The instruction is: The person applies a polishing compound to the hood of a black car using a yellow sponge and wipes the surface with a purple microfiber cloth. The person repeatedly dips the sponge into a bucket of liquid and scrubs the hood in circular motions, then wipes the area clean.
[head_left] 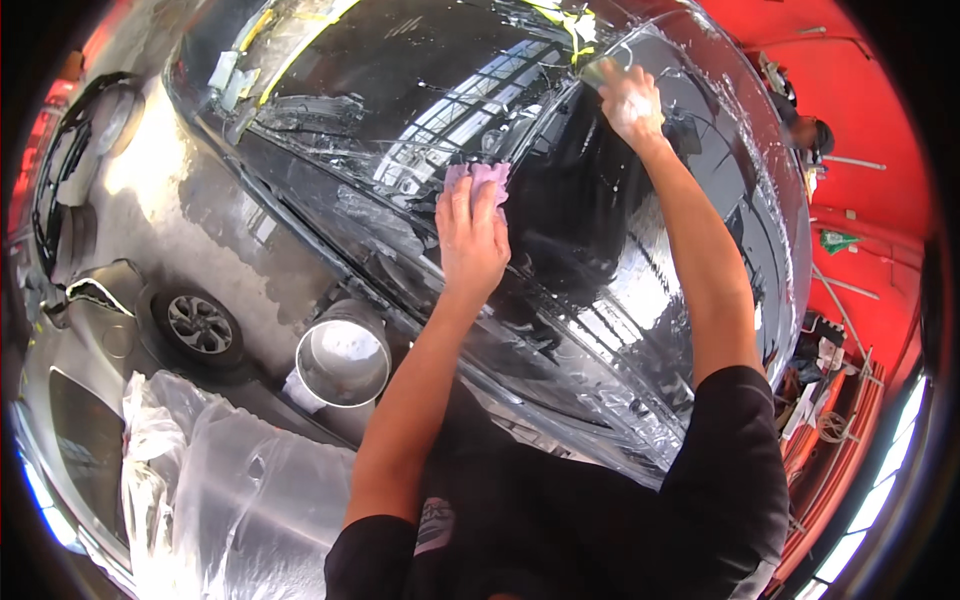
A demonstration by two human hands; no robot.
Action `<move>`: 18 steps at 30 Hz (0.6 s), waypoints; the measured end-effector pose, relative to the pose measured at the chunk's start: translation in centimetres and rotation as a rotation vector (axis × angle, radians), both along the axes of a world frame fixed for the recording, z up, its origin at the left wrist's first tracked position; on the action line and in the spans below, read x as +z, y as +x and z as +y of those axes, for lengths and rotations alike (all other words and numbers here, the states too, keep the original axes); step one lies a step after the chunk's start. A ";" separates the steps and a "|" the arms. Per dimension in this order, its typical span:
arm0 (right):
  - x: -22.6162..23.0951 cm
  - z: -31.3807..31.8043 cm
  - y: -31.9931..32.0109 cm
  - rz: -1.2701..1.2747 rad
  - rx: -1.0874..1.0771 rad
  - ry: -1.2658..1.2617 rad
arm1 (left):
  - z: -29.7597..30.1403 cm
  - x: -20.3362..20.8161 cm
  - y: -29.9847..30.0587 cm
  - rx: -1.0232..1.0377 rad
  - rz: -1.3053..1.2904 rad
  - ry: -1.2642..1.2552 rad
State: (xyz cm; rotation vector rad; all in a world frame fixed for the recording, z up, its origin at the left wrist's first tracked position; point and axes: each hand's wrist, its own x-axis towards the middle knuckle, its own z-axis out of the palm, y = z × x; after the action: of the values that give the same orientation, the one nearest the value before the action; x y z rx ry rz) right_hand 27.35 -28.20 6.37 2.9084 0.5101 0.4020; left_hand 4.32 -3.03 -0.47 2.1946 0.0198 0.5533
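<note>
I am looking down at a pink cloth [478,178] lying on the black car [560,200], near the middle of the glossy wet panel; my left hand [470,235] is pressing flat on it, fingers spread over the cloth and pinning it against the surface rather than clenching; the cloth's upper edge is showing just beyond my fingertips. My right hand [630,100] is reaching further up the panel, wrapped around a small greenish tool [597,70] held against the car; I cannot tell exactly what kind of tool it is. Clear film [740,200] is lying wet and wrinkled over the car's right side, water beading along it; strips of yellow tape [575,25] are sitting near the top edge. Below the car, a metal bucket [343,355] is standing on the wet floor [190,200]; a wheel [198,325] is showing to its left; crumpled plastic sheeting [220,480] is lying at lower left; a red wall [850,130] is curving along the right.
</note>
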 end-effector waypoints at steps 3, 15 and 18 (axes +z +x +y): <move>-1.3 4.1 -4.1 -0.081 0.097 0.085 | 0.9 -0.4 -0.3 0.030 -0.001 0.026; -0.4 6.9 -7.5 -0.001 0.023 0.041 | 1.1 -0.8 -0.2 0.045 -0.074 -0.072; -0.2 9.9 -18.3 0.145 0.207 0.112 | 1.2 -0.9 -0.4 0.088 -0.077 -0.141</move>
State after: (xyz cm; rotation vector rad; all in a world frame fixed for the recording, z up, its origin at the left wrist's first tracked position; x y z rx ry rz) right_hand 9.08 -18.34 6.17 3.0177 0.8412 0.2540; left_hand 3.92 -1.87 -1.40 2.0416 0.1108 0.6656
